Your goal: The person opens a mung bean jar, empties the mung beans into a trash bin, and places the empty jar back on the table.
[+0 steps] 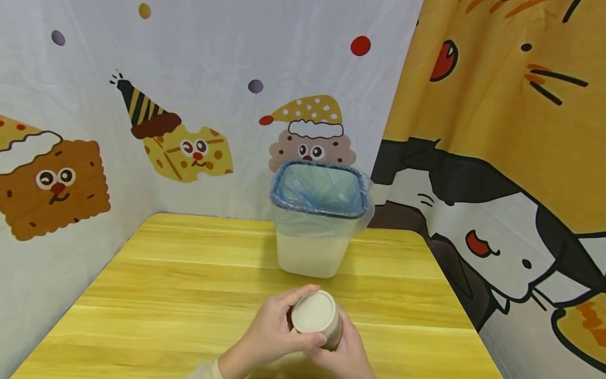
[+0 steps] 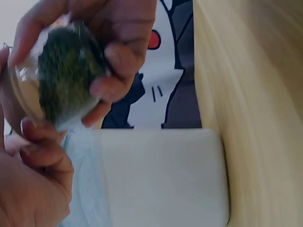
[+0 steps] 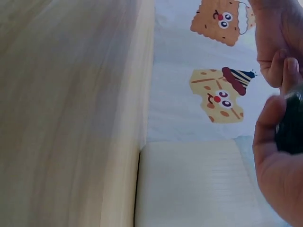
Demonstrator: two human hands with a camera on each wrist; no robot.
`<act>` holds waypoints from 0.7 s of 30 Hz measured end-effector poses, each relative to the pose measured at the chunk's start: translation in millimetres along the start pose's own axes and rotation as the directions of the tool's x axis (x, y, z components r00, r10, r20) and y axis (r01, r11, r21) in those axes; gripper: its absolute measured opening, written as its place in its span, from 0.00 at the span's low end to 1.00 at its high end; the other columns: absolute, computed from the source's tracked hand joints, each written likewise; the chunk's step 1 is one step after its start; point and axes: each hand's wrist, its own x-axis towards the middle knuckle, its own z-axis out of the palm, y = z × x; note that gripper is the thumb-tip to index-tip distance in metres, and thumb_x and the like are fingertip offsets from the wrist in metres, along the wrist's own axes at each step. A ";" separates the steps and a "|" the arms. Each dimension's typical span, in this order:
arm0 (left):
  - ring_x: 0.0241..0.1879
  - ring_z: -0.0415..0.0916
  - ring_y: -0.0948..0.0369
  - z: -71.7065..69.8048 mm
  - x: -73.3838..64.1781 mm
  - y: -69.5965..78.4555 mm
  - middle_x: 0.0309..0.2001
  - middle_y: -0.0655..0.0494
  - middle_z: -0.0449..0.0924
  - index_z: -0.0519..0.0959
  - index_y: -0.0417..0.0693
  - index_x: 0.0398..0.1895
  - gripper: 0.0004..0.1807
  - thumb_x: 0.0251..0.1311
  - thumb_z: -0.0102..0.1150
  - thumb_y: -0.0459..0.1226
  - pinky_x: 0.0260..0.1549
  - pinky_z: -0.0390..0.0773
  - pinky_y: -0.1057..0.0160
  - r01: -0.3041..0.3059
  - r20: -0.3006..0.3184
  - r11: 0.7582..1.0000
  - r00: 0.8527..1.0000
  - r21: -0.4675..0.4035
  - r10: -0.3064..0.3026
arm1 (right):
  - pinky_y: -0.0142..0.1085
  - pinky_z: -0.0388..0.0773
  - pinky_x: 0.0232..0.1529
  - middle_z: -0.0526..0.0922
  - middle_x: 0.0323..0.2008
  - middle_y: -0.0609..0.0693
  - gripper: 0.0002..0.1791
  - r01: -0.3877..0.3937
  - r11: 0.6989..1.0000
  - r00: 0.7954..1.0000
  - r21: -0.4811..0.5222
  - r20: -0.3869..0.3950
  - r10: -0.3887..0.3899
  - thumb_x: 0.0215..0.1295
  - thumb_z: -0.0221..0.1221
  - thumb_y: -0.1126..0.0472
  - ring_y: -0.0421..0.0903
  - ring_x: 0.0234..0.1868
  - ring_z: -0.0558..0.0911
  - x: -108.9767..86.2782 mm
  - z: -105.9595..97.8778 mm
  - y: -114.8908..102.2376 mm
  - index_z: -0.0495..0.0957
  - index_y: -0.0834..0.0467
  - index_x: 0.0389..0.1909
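Over the front of the table, both hands hold a small clear jar [image 2: 66, 71] with a beige lid [image 1: 313, 311]. Dark green, clumpy contents show through its wall in the left wrist view. My left hand [image 1: 270, 326] grips around the lid, thumb on the near side and fingers on the far side. Lower down, my right hand [image 1: 344, 350] holds the jar's body from the right, its fingers partly hidden behind the jar. The right wrist view catches only a dark part of the jar [image 3: 291, 125] at its edge.
Behind the hands, a whitish bin [image 1: 310, 252] stands on the yellow wood-grain table [image 1: 189, 273]. A translucent bluish bag [image 1: 322, 192] lines it and folds over its rim. Cloths printed with cartoon figures [image 1: 194, 152] hang at the back and right.
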 end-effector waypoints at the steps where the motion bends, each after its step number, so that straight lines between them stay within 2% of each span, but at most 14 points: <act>1: 0.41 0.81 0.69 1.5 -0.1 -1.0 0.61 0.51 0.86 0.77 0.51 0.73 0.37 0.59 0.79 0.41 0.40 0.87 0.65 0.004 -0.013 1.000 1.000 -0.005 -0.004 | 0.39 0.87 0.51 0.82 0.61 0.58 0.40 -0.001 1.000 1.000 -0.018 -0.020 0.001 0.63 0.71 0.67 0.49 0.55 0.85 0.2 1.1 -0.3 0.69 0.53 0.75; 3: 0.42 0.82 0.68 3.4 -0.3 -3.5 0.60 0.51 0.86 0.76 0.51 0.73 0.36 0.61 0.78 0.40 0.40 0.87 0.65 0.017 -0.028 1.000 0.999 -0.023 -0.018 | 0.40 0.87 0.51 0.81 0.62 0.59 0.40 -0.012 1.000 1.000 -0.020 -0.023 0.011 0.64 0.71 0.66 0.50 0.55 0.85 1.2 1.8 -1.1 0.68 0.53 0.75; 5: 0.43 0.83 0.68 3.4 -0.8 -5.7 0.59 0.51 0.86 0.76 0.51 0.73 0.36 0.61 0.78 0.40 0.41 0.87 0.65 0.027 -0.035 0.999 0.999 -0.025 -0.027 | 0.40 0.87 0.53 0.79 0.63 0.60 0.40 -0.032 0.999 0.999 -0.004 0.008 0.032 0.64 0.71 0.65 0.51 0.57 0.84 2.6 0.2 -2.0 0.67 0.55 0.76; 7: 0.43 0.83 0.69 1.4 -1.1 -6.6 0.58 0.51 0.87 0.77 0.52 0.72 0.36 0.60 0.79 0.41 0.40 0.87 0.65 0.031 -0.027 0.999 0.999 -0.020 -0.031 | 0.39 0.86 0.54 0.78 0.64 0.58 0.40 -0.064 0.998 0.996 0.026 0.068 0.062 0.64 0.71 0.64 0.52 0.59 0.83 3.7 -3.8 -2.9 0.66 0.56 0.76; 9: 0.41 0.83 0.69 -2.2 -0.9 -6.9 0.56 0.50 0.88 0.78 0.52 0.71 0.36 0.59 0.80 0.40 0.39 0.88 0.64 0.025 0.002 0.999 1.000 -0.039 -0.025 | 0.39 0.86 0.56 0.78 0.65 0.57 0.39 -0.084 0.993 0.984 0.083 0.167 0.069 0.66 0.70 0.62 0.51 0.60 0.82 4.8 -10.1 -3.2 0.65 0.59 0.76; 11: 0.40 0.83 0.69 -7.5 0.0 -5.4 0.54 0.49 0.88 0.78 0.50 0.71 0.36 0.58 0.80 0.39 0.38 0.88 0.64 0.027 0.053 0.996 0.998 -0.086 -0.022 | 0.40 0.85 0.60 0.78 0.65 0.54 0.38 -0.120 0.979 0.955 0.167 0.287 0.069 0.69 0.69 0.60 0.49 0.61 0.82 6.1 -17.1 -3.1 0.64 0.60 0.75; 13: 0.39 0.85 0.69 -13.7 1.4 -3.1 0.52 0.52 0.89 0.78 0.51 0.72 0.36 0.60 0.79 0.38 0.37 0.89 0.63 0.064 0.127 0.984 0.991 -0.169 -0.042 | 0.41 0.83 0.63 0.79 0.65 0.51 0.35 -0.176 0.952 0.911 0.252 0.407 0.061 0.72 0.67 0.57 0.46 0.62 0.82 7.7 -23.9 -2.0 0.63 0.60 0.75; 14: 0.39 0.85 0.69 -16.7 2.1 -2.9 0.52 0.52 0.89 0.78 0.50 0.72 0.35 0.60 0.78 0.37 0.37 0.89 0.62 0.068 0.162 0.976 0.986 -0.207 -0.035 | 0.41 0.83 0.64 0.79 0.65 0.51 0.35 -0.194 0.939 0.888 0.283 0.457 0.046 0.74 0.66 0.56 0.46 0.63 0.81 8.2 -26.6 -1.2 0.63 0.61 0.75; 16: 0.40 0.86 0.68 -21.5 3.3 -3.1 0.52 0.53 0.89 0.77 0.48 0.72 0.35 0.62 0.78 0.37 0.38 0.89 0.62 0.072 0.220 0.963 0.975 -0.259 -0.014 | 0.40 0.81 0.66 0.79 0.65 0.49 0.35 -0.216 0.926 0.855 0.309 0.519 0.027 0.75 0.65 0.54 0.45 0.63 0.82 9.3 -29.5 -1.1 0.63 0.60 0.75; 18: 0.42 0.87 0.68 -23.8 3.8 -4.8 0.53 0.52 0.89 0.77 0.45 0.73 0.34 0.63 0.76 0.37 0.40 0.90 0.61 0.064 0.256 0.955 0.967 -0.290 0.013 | 0.40 0.81 0.66 0.79 0.65 0.49 0.35 -0.204 0.931 0.841 0.301 0.542 0.009 0.76 0.65 0.53 0.44 0.63 0.82 9.9 -30.4 -1.1 0.64 0.60 0.76; 20: 0.43 0.86 0.68 -24.4 4.2 -7.2 0.53 0.49 0.89 0.77 0.42 0.73 0.34 0.64 0.76 0.38 0.40 0.90 0.60 0.025 0.264 0.955 0.963 -0.294 0.056 | 0.39 0.81 0.66 0.80 0.66 0.50 0.35 -0.176 0.941 0.839 0.290 0.545 -0.011 0.76 0.65 0.52 0.45 0.63 0.82 10.3 -29.9 -1.8 0.64 0.61 0.76; 21: 0.43 0.87 0.68 -24.4 4.3 -7.6 0.54 0.49 0.89 0.77 0.42 0.73 0.34 0.64 0.76 0.38 0.41 0.90 0.60 0.023 0.267 0.956 0.962 -0.292 0.058 | 0.39 0.81 0.66 0.80 0.66 0.50 0.34 -0.171 0.942 0.838 0.287 0.546 -0.014 0.76 0.65 0.52 0.45 0.63 0.82 10.6 -29.5 -2.3 0.65 0.60 0.76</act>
